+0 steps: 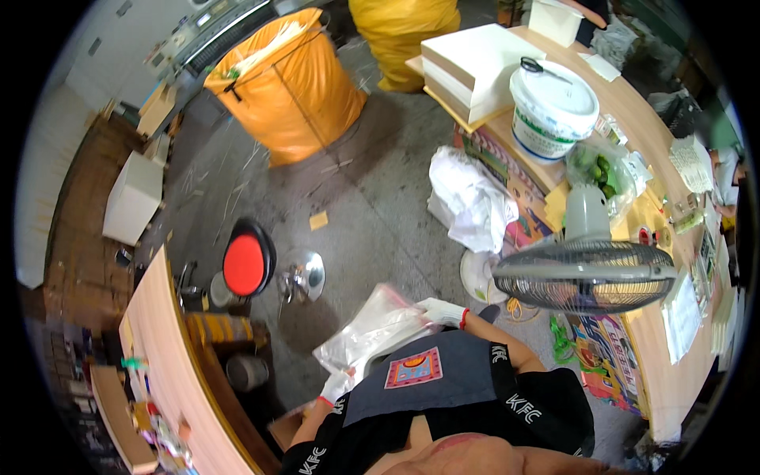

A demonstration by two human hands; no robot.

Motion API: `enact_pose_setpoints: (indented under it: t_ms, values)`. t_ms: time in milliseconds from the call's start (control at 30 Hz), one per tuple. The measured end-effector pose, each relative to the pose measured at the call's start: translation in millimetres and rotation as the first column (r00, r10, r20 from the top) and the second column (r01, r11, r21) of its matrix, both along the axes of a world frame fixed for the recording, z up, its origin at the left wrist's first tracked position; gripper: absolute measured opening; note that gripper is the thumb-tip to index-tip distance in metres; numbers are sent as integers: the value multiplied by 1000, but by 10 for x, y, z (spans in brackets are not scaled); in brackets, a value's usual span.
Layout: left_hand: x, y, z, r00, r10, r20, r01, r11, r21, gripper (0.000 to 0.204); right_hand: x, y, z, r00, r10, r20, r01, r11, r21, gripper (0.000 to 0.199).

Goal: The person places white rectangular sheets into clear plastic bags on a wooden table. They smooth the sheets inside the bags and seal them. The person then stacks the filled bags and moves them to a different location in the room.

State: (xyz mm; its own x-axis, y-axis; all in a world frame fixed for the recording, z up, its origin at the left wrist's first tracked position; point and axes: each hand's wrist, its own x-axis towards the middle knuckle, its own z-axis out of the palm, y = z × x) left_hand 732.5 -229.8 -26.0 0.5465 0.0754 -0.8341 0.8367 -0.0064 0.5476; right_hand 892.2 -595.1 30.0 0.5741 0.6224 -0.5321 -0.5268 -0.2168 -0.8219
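Observation:
A clear plastic bag point(368, 321), or a flat stack of such bags, spreads out in front of my dark apron at the lower middle. Both of my hands wear white gloves with red cuffs. My left hand point(336, 386) grips the bag's near left corner, its fingers closed on the plastic. At the right edge of the bag, my right hand point(443, 312) is closed on the plastic, with the fingertips partly hidden. Some of the bag's near edge is covered by the apron.
A red-topped stool point(247, 264) stands left. A standing fan point(586, 277) and a curved table point(673, 388) holding a white bucket point(554, 107) are at right. An orange sack point(297, 99) stands far off; a wooden counter point(178, 348) runs along the left.

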Motion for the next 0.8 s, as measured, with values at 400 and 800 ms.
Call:
enact_pose_setpoints:
  t_ms: [400,800]
  values:
    - [3535,1079,57,995,-48,-93,17,949,-314,25,2137,1035,187,876,-475,-87,482,871,92,29]
    - [7192,63,391,863,-420,281,360,901,242,18,4576,864,-201,368,-923,-115,930,367,30,31]
